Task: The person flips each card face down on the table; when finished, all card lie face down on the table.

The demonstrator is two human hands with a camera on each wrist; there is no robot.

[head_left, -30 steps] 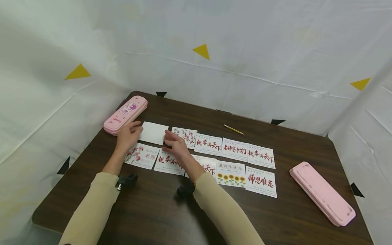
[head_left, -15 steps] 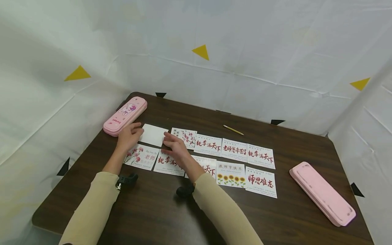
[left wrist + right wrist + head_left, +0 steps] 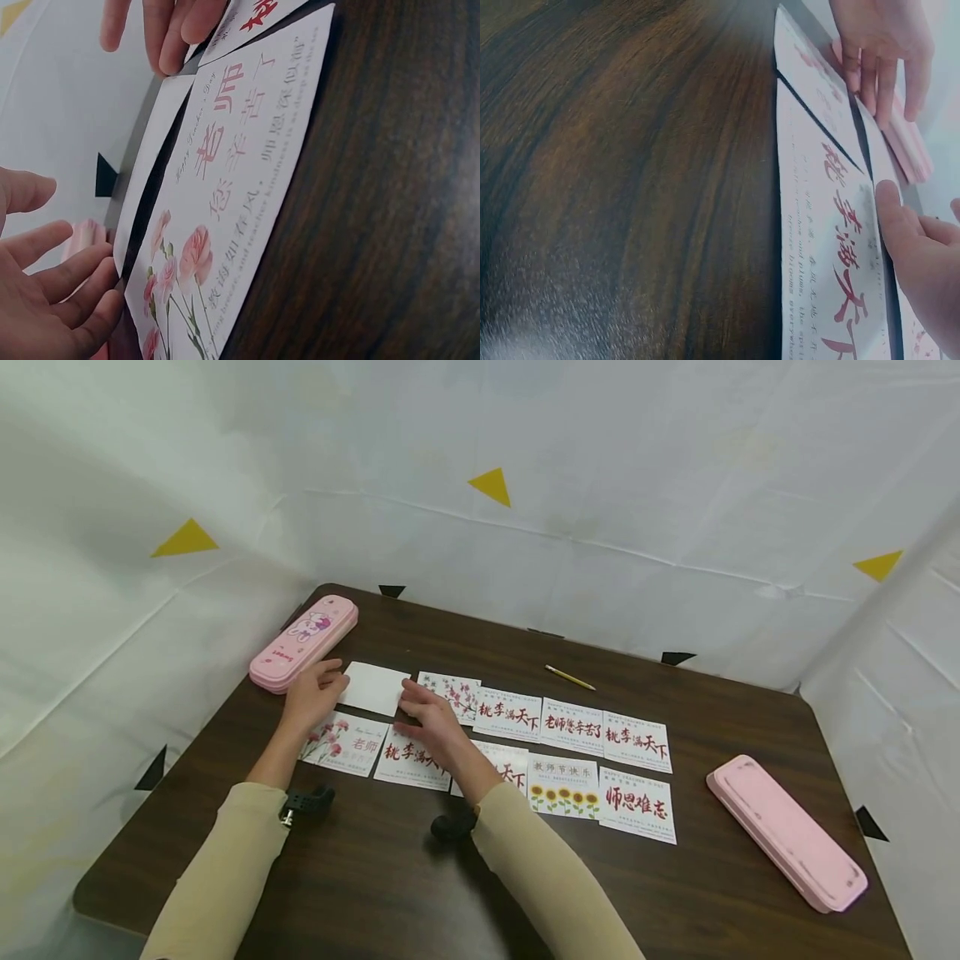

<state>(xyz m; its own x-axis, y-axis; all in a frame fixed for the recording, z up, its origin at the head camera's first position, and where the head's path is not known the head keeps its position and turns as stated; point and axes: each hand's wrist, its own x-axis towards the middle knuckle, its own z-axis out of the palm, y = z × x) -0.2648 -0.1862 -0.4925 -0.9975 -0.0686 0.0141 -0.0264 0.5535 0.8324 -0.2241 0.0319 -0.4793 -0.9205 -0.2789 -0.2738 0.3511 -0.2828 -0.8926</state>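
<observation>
A blank white card (image 3: 373, 688) lies flat at the left end of the back row of cards. My left hand (image 3: 311, 700) is at its left edge, fingers loosely extended; in the left wrist view the fingertips (image 3: 109, 259) meet that edge. At the opposite edge is my right hand (image 3: 437, 717), fingers fairly straight and pinching nothing. It partly covers a red-lettered card (image 3: 405, 760) in the front row. Just in front of the blank card lies a carnation card (image 3: 345, 745). To the right of the blank card is a blossom card (image 3: 461, 695), partly behind my right hand.
Several printed cards, including a sunflower card (image 3: 564, 787), continue both rows rightward on the dark wooden table (image 3: 360, 877). Behind my left hand sits a pink pencil case (image 3: 303, 643); another pink case (image 3: 787, 833) lies at the right. A yellow pencil (image 3: 570, 677) lies behind the cards.
</observation>
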